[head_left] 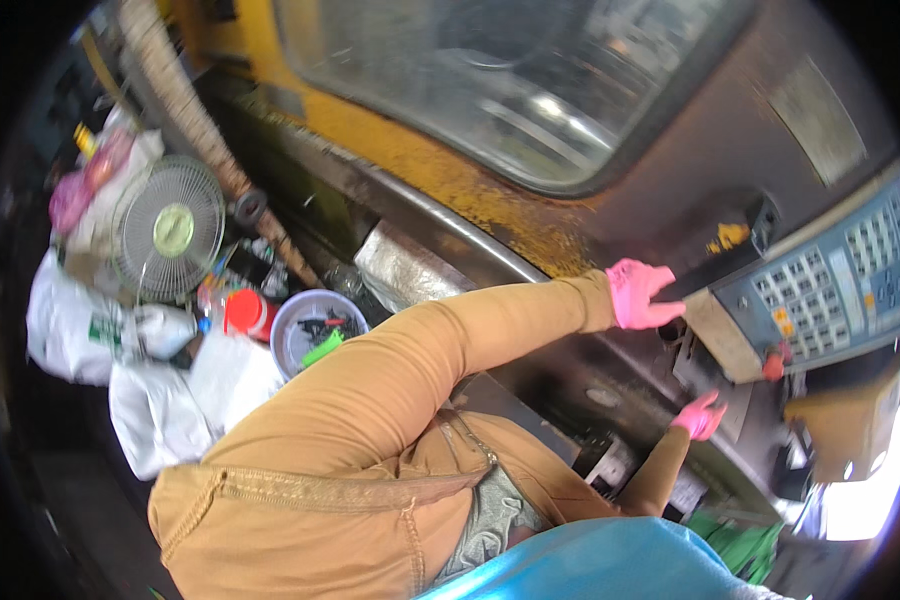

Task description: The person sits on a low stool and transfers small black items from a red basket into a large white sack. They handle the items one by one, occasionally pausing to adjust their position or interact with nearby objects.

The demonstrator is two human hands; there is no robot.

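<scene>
My left hand point(642, 293), in a pink glove, reaches to the yellow machine door point(470, 210) near its lower right corner. Its fingers are apart and I see nothing in them; whether it touches the door I cannot tell. Lower and to the right is my right hand point(700, 416), also gloved in pink, over the metal ledge below the control panel point(820, 290). Its fingers are spread, with nothing visible in them. The blue-grey panel carries rows of white keys, some orange ones and a red knob point(774, 362).
A cardboard box point(850, 420) sits below the panel. At left stand a round fan point(174, 229), white sacks point(70, 320), a red-lidded container point(247, 314) and a light purple bucket point(282, 335) holding small items. A long pole point(195, 120) slants past the fan.
</scene>
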